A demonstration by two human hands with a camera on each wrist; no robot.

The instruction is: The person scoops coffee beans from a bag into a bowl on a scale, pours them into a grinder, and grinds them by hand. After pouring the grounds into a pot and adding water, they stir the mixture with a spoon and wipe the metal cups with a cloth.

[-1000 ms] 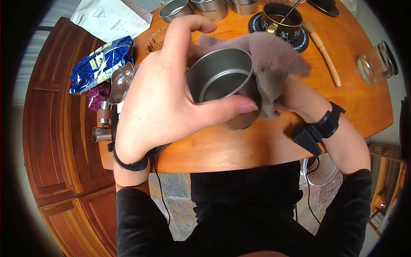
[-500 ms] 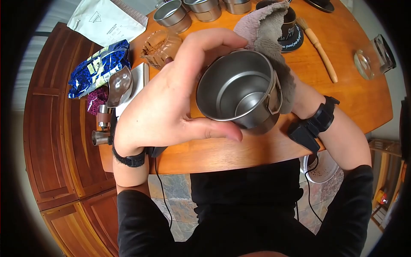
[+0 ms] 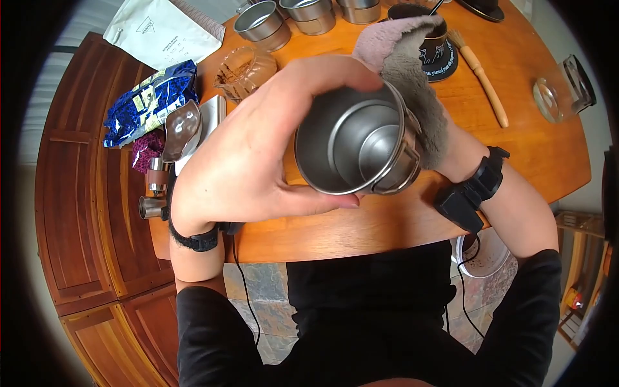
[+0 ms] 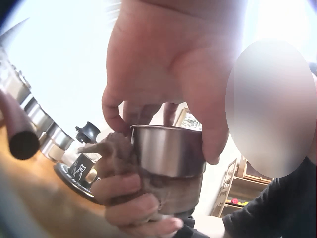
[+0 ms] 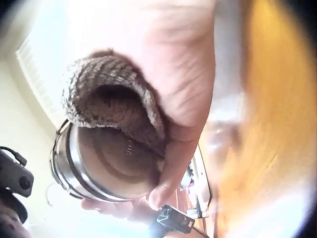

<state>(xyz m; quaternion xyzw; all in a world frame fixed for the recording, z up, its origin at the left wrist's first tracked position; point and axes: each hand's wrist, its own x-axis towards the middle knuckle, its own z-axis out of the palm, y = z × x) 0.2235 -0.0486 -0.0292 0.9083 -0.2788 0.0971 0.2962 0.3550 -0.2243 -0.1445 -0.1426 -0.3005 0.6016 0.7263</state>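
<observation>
Wiping looks well along, as a judgement from the steel alone: the inside of the metal cup [image 3: 358,145] shows bare and shiny with no residue that can be made out, while the grey-brown cloth [image 3: 412,84] lies against its outer wall on the far side, so the outside seems to be what is in hand. Whether the base is clean cannot be told from the head view; in the right wrist view the cloth [image 5: 116,106] covers part of it.

The cup is held in the air above the near edge of the wooden tabletop [image 3: 529,155], in front of the person's chest, not resting on anything. It lies tipped over, its long axis running roughly from the person away toward the far side, with the open mouth turned up and back at the head camera and the base pointing away and down.

The left hand [image 3: 258,155] grips the cup, thumb curled along the lower rim and fingers arched over the top. The right hand [image 5: 183,74] is mostly hidden behind the cloth in the head view; the wrist views show its fingers [image 4: 133,198] curled round the cloth, pressing it to the cup's side and bottom.

Other steel cups [image 3: 261,24] stand at the far edge, well apart.
</observation>
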